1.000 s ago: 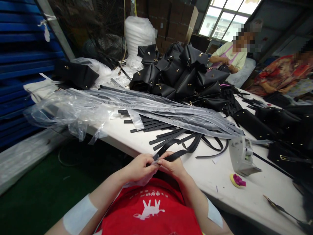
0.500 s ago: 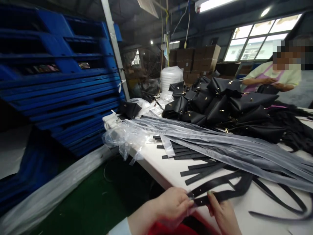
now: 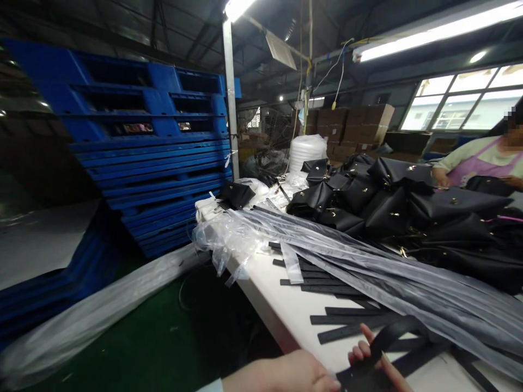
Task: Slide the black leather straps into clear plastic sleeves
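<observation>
Near the bottom edge, a black strap (image 3: pixel 398 328) bends up in a loop from my hands. My right hand (image 3: pixel 376 354) is closed around it, fingers behind and thumb in front. My left hand (image 3: pixel 292 373) pinches at the strap's end, its fingertips partly cut off by the frame's lower edge. Beyond my hands, several more black straps (image 3: pixel 343 332) lie flat with their ends pointing left. Long clear plastic sleeves (image 3: pixel 347 261), some with dark strips inside, stretch across the table behind them.
Black bags (image 3: pixel 388 212) with gold fittings are heaped on the white table (image 3: pixel 261 296). Crumpled clear plastic (image 3: pixel 223 239) hangs over its left edge. Blue pallets (image 3: pixel 163 174) are stacked at left, near a metal post (image 3: pixel 231 103). A co-worker (image 3: pixel 478 160) holds a black bag at far right.
The view has turned left and tilted up, so my hands sit lower in it. The strap in my hands now rises in a loop over my right hand.
</observation>
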A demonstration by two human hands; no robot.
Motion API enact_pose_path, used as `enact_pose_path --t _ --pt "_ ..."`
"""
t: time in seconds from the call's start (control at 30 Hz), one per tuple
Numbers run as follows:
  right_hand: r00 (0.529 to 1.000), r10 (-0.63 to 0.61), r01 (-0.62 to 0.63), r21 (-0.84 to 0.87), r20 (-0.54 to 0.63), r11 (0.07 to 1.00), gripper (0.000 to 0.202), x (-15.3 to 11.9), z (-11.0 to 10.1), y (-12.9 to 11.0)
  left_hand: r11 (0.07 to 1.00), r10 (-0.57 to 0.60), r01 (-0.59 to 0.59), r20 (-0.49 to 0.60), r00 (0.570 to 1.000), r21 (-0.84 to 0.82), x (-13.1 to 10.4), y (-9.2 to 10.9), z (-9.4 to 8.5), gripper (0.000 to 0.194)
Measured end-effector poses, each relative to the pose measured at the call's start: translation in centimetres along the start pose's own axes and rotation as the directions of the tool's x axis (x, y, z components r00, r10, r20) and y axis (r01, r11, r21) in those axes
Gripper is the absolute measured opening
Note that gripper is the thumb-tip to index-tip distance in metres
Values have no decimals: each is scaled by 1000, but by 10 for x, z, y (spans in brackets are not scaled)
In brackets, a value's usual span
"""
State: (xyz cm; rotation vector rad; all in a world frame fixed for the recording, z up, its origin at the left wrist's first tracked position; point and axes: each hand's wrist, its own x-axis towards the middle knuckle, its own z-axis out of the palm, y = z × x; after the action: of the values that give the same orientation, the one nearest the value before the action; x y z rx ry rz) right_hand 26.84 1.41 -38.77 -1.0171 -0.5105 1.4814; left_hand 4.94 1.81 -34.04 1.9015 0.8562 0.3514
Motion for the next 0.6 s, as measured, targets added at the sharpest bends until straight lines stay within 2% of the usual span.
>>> enact_pose_path --t 0.07,0.17,0.23,0.37,0.47,0.53,0.6 --pt "1000 -16 16 139 -2 990 41 -2 4 -9 999 -28 29 11 1000 -42 -3 9 -4 53" --pt "998 -46 53 277 -34 959 24 -6 19 -22 990 -110 116 77 991 -86 -3 20 -1 65" --pt "994 -74 98 334 -83 938 26 -7 32 -28 975 -163 173 77 984 -140 3 21 6 72" --pt "981 -103 148 301 -163 942 41 -2 57 -16 964 -173 159 -45 984 -214 25 11 27 71" --pt "981 -24 78 276 -193 958 51 2 72 7 976 -138 104 -177 975 -190 38 1 39 70" --pt "987 36 13 299 -157 954 50 4 76 13 991 -97 69 -254 962 -115 38 -6 36 70" --pt "991 66 -17 387 -114 922 43 4 73 0 998 -58 49 -242 969 -43 29 -11 23 67"
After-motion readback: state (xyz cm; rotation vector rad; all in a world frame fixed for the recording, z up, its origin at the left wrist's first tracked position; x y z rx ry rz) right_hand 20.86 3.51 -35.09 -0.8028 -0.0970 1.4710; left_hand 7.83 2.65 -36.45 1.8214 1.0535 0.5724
